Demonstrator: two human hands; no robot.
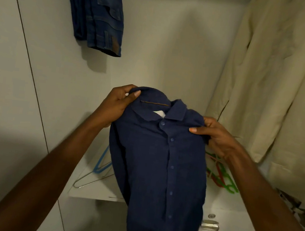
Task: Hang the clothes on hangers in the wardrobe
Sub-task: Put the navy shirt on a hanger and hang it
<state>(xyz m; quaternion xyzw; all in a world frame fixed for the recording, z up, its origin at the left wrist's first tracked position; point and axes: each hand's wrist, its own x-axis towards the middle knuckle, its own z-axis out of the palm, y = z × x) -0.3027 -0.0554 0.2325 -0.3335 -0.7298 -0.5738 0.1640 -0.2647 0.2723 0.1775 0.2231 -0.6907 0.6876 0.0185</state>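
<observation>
A navy button-up shirt [161,164] hangs down in front of me, buttoned, collar up, inside the open wardrobe. My left hand [117,104] grips its left shoulder beside the collar, thumb on top. My right hand [214,135] pinches the right shoulder. On the wardrobe shelf [96,193] behind the shirt lie a blue hanger [101,163], a thin wire hanger [89,181], and several red and green hangers [221,175], partly hidden by the shirt.
Blue jeans [101,13] hang at the upper left. A cream garment [278,82] hangs at the right, reaching down near my right hand. White wardrobe walls stand behind and to the left. A drawer front with a metal handle [210,225] is below the shelf.
</observation>
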